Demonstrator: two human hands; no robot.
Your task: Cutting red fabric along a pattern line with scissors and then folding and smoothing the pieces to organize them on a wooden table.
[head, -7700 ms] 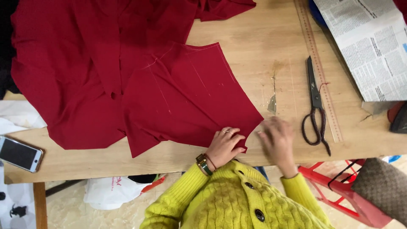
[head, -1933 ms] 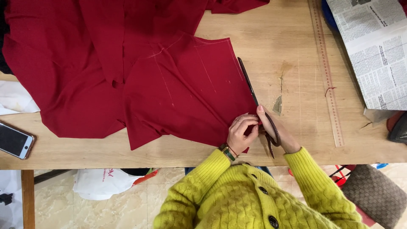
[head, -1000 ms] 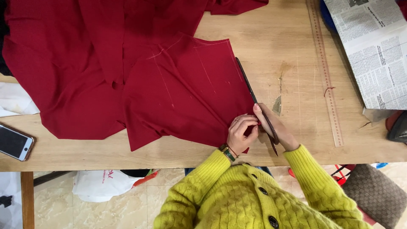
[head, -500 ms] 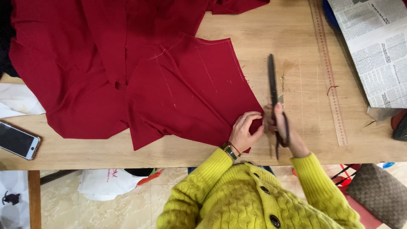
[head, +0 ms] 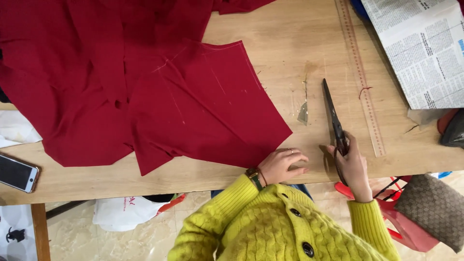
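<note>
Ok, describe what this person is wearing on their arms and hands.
Both arms are covered by the long sleeves of a bright yellow-green cable-knit cardigan with ribbed cuffs and dark round buttons down the front. The left hand is bare apart from a thin ring on one finger, and a wristwatch with a dark strap sits at its cuff. The right hand is bare, with no jewellery visible.

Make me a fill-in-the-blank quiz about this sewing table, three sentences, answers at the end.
1. The right hand holds a pair of ____ over the wooden table.
2. The left hand rests flat at the corner of the ____ cloth.
3. The long ruler lies between the blades and the ____ at the table's right end.

Missing words: scissors; red; newspaper
</note>
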